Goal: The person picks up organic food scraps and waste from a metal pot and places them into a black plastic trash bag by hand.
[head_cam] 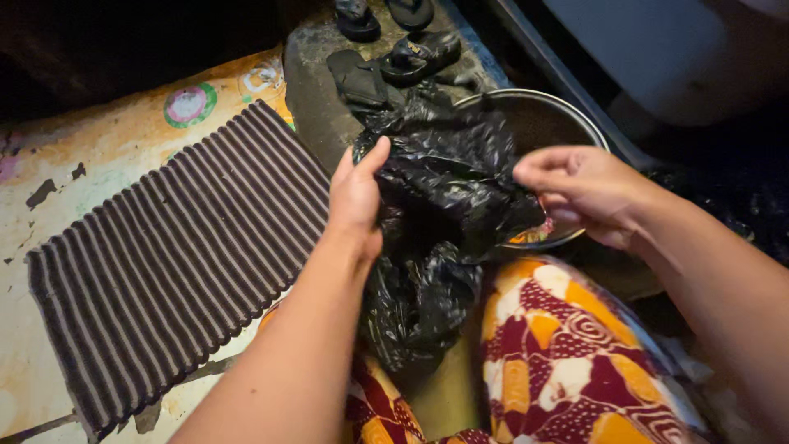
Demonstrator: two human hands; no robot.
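Note:
A crumpled black plastic bag hangs between my two hands, its lower part drooping toward my lap. My left hand grips the bag's left edge, thumb up along the plastic. My right hand pinches the bag's right edge with closed fingers. Behind the bag sits a round metal bowl; a bit of orange and pink content shows at its near rim, the rest is hidden by the bag.
A ribbed brown mat lies on the worn patterned floor at left. Dark sandals rest on a stone slab at the top. My legs in red, orange and white patterned cloth fill the lower right.

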